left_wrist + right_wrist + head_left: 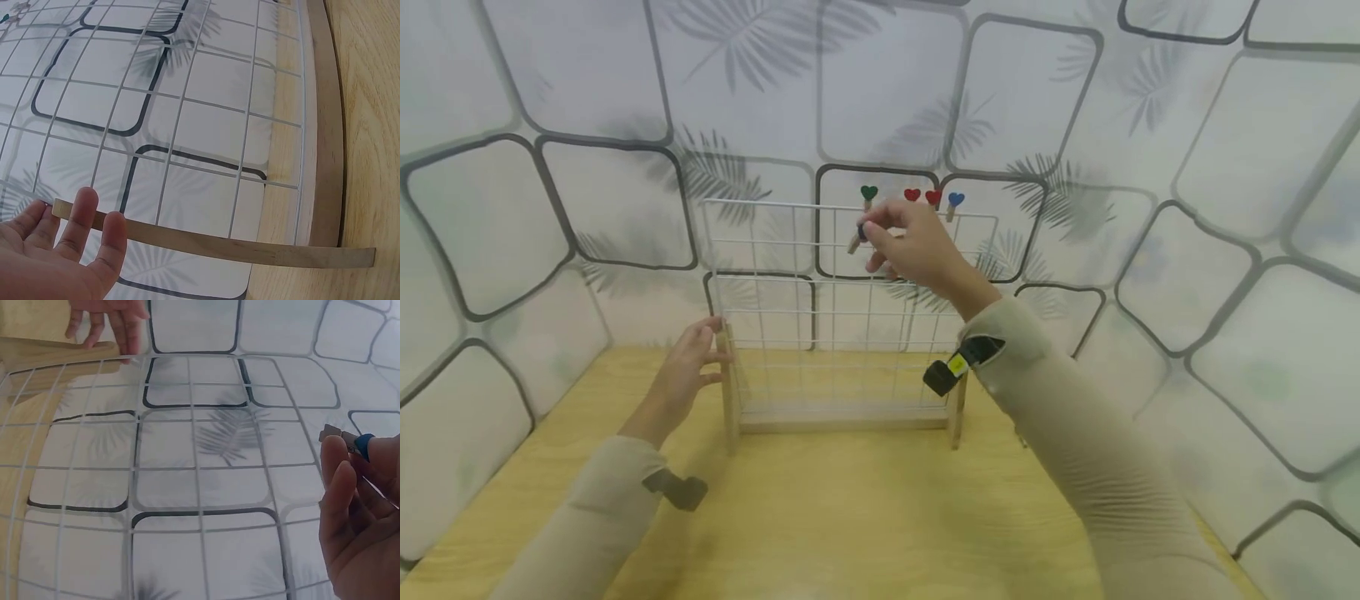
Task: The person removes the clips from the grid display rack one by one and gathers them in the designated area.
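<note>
My right hand (917,246) pinches a small wooden clothespin (854,242) with a dark blue top between thumb and fingers. It is in front of the upper part of a white wire grid rack (793,279). In the right wrist view the clothespin's blue piece (364,444) shows by the fingertips. Along the rack's top wire are heart clothespins: a green one (868,194), two red ones (912,195) and a blue one (956,201). With fairly straight fingers, my left hand (681,375) touches the rack's left wooden post (206,242) near its upper end.
The rack stands on a yellow wood-grain table (850,508), on a wooden base bar (842,425) between two side posts. Patterned wall covering (887,92) rises close behind and at both sides. A black wrist camera (940,377) hangs from the right sleeve.
</note>
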Motion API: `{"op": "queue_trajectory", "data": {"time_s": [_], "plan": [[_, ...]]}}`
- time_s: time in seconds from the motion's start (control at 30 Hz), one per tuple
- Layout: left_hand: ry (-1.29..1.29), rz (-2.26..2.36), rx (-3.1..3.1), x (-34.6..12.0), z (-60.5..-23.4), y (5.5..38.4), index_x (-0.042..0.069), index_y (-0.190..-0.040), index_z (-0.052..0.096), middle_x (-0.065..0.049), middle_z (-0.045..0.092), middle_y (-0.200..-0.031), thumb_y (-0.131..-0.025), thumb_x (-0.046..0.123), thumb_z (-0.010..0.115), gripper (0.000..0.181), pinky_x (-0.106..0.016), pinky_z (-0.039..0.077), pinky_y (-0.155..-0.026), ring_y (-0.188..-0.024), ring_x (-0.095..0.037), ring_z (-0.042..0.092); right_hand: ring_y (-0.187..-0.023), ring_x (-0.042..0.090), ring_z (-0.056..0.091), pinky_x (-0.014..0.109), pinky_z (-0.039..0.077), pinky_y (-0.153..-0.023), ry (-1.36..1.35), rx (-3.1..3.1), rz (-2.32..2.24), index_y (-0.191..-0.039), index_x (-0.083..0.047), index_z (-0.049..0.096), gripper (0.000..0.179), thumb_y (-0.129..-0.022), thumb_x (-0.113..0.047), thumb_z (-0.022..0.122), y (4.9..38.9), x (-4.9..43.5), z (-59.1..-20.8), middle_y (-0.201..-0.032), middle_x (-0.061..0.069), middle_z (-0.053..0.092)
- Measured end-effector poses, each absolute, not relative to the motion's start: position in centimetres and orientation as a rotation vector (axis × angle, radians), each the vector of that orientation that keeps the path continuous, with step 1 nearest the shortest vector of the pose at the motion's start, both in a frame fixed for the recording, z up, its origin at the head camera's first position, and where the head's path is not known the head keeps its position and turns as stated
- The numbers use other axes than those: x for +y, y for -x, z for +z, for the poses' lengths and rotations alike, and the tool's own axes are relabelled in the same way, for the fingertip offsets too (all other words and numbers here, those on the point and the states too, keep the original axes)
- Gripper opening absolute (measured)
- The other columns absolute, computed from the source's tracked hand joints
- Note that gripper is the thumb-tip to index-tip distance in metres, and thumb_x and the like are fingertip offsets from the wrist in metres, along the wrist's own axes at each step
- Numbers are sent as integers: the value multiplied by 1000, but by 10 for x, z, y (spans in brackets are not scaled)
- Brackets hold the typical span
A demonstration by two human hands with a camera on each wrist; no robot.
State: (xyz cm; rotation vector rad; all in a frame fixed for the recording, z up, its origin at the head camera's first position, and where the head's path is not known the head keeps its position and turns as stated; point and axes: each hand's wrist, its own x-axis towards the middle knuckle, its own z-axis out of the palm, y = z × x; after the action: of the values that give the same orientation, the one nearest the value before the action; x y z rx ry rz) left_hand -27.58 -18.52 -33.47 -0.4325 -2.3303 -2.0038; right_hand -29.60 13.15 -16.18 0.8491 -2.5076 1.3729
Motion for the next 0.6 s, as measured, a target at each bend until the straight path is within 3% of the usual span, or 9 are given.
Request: {"op": "queue_trajectory", "data": {"time_s": [0.2, 0.37, 0.6], "plan": [[443, -1987, -2333, -186, -332, 276, -2, -153, 10, -23, 14, -155, -106, 43, 20, 65, -33, 45, -90, -110, -16, 46, -77, 25, 66, 35, 56, -61, -799, -2562, 1423, -114, -1, 60, 21, -102, -15, 51, 292, 171, -204, -100, 14, 64], [442, -2004, -2329, -185, -332, 276, -2, -153, 10, -23, 11, -156, -106, 43, 20, 66, -31, 46, -89, -109, -14, 46, -77, 22, 66, 38, 56, -63, -694, -2590, 1543, -117, 2, 57, 22, -103, -13, 49, 292, 211, -242, -111, 18, 61], [463, -1966, -2367, -185, -333, 272, -1, -153, 9, -22, 10, -156, -106, 45, 19, 67, -34, 45, -91, -118, -30, 42, -79, 24, 64, 32, 54, -60, -484, -2636, 1588, -123, 6, 52, 28, -105, -14, 43, 288, 268, -296, -107, 20, 57]]}}
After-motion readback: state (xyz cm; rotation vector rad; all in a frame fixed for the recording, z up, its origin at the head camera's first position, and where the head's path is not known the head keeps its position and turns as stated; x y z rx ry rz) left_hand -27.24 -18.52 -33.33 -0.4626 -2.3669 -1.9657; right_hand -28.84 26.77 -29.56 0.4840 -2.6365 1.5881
